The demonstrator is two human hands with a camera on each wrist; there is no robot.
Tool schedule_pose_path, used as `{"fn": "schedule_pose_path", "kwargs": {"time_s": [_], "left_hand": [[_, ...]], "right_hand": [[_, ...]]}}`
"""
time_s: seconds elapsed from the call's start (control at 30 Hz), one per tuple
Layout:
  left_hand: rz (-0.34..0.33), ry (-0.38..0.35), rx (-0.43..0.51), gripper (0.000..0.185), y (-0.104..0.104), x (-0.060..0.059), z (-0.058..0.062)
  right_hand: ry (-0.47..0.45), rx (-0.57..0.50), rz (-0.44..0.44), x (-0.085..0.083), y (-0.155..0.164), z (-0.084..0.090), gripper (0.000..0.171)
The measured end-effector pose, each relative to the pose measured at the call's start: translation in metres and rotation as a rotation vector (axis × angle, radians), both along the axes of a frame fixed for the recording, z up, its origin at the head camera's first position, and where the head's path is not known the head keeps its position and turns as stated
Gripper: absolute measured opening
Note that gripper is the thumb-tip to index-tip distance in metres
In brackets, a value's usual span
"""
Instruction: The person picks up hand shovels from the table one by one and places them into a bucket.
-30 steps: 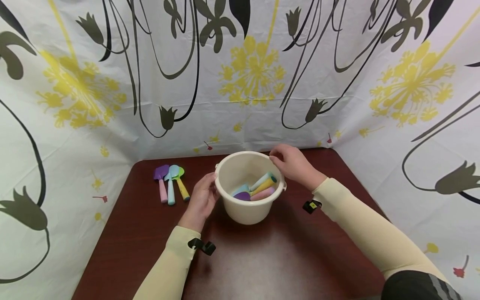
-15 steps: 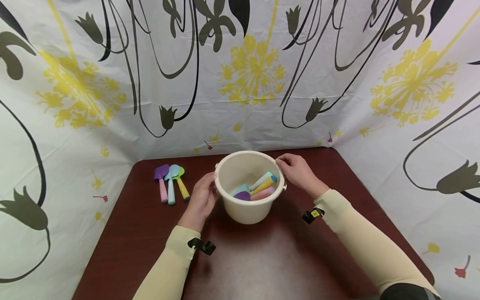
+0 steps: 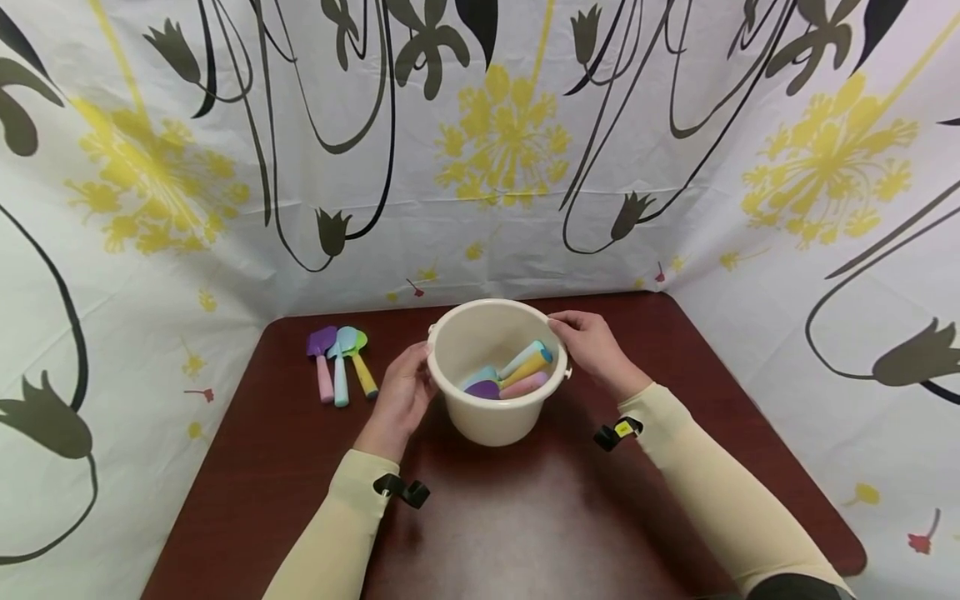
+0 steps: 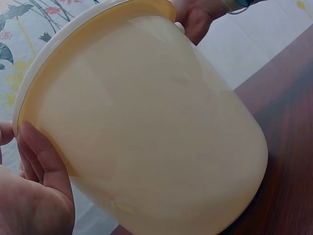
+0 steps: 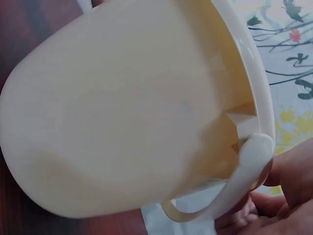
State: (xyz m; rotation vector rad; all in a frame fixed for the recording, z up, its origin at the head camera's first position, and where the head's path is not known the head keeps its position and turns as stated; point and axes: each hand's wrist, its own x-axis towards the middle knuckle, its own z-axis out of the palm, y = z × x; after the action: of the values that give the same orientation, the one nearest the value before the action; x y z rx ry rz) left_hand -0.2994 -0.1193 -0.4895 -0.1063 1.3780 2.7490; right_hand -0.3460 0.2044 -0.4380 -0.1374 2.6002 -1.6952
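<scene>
Dark red-brown table, glossy, hemmed in at 9, 12 and 3 o'clock by a white curtain printed with yellow flower bursts and black tulip stems; three toy shovels in purple, blue and green, lying side by side at about 10 o'clock from the middle of the table, handles toward the person.

Against a second ago: right hand down from above the rim at 2 o'clock, now at the side at 3 o'clock; half a second ago already there, barely shifted since; left hand unmoved throughout; bucket a touch farther left in the head view.

Cream bucket upright near the table's centre, pastel toy tools piled inside, handles pointing to 2 o'clock; clasped between both hands, left at 9 o'clock, right at 3 o'clock. Left fingers curled against the wall just under the rim, thumb at the lip; right fingers wrapped by the handle lug, seemingly closing on the rim there, though the close wrist view leaves the exact contact unclear; base apparently resting on the table.
</scene>
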Motion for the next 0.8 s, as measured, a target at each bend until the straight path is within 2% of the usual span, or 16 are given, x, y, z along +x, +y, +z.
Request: {"fn": "schedule_pose_path", "kwargs": {"time_s": [0.17, 0.3, 0.8], "left_hand": [[0.000, 0.002, -0.003, 0.017, 0.000, 0.000, 0.001], [0.002, -0.004, -0.009, 0.017, 0.000, 0.000, 0.001], [0.004, -0.017, -0.032, 0.015, -0.002, -0.002, 0.001]], "right_hand": [[-0.044, -0.180, -0.052, -0.002, -0.002, -0.008, 0.041], [-0.054, -0.274, -0.079, -0.003, -0.004, -0.014, 0.041], [-0.028, -0.316, -0.113, -0.001, -0.010, -0.017, 0.041]]}}
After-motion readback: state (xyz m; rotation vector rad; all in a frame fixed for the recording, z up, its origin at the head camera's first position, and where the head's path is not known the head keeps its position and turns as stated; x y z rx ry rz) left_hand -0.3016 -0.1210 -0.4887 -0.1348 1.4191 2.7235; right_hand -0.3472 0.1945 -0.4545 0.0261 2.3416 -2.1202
